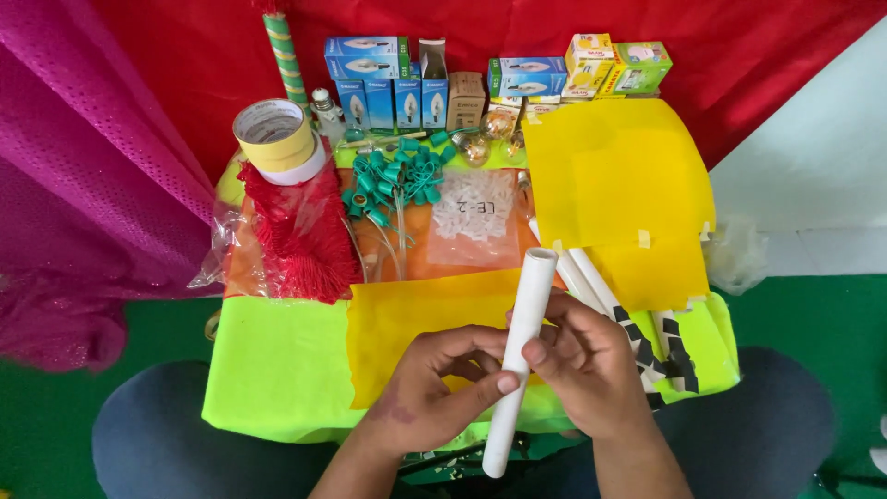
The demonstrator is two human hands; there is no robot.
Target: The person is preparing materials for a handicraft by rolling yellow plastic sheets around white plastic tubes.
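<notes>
Both your hands close around the white paper tube [520, 356]: left hand [442, 383] pinching low, right hand [582, 365] wrapping its middle; it tilts over the table's [268, 370] front edge. More white tubes [591, 282] lie just beside, toward the right edge.

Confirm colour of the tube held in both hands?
White, plain with no markings, on the tube gripped by left hand and right hand. Head view.

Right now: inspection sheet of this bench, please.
Surface: small table covered in neon-green and yellow sheets.
Job's things: white tube, held tilted over the table.
Clutter: tape rolls, red tassels, bag of white clips, bulb boxes, loose bulbs, more white tubes.
Hands: left hand and right hand both grip the tube.
Cables: green sockets with wire leads.
Surroundings: red cloth behind, green floor.
</notes>
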